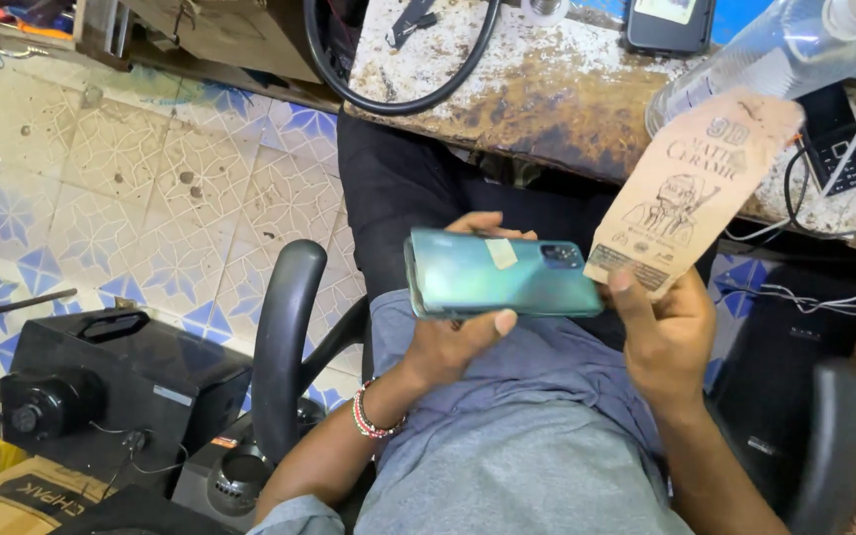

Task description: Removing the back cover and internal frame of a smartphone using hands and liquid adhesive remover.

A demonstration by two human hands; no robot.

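My left hand [453, 342] grips a teal smartphone [502, 274] held back side up over my lap, with a small pale sticker on its back and the camera cluster toward the right end. My right hand [661, 337] holds a brown paper packet [691, 193] with printed artwork, raised upright just right of the phone and touching its right end. A beaded bracelet [376, 421] circles my left wrist. I am seated in a chair, wearing a grey shirt and dark trousers.
A worn, rust-stained workbench [537, 89] lies ahead, carrying a black cable loop [403, 99], a dark phone [668, 22], a clear plastic bottle [745, 64] and a black keypad device [836, 139]. Black chair armrests [284, 337] flank me. A black box [116, 391] sits on the tiled floor at left.
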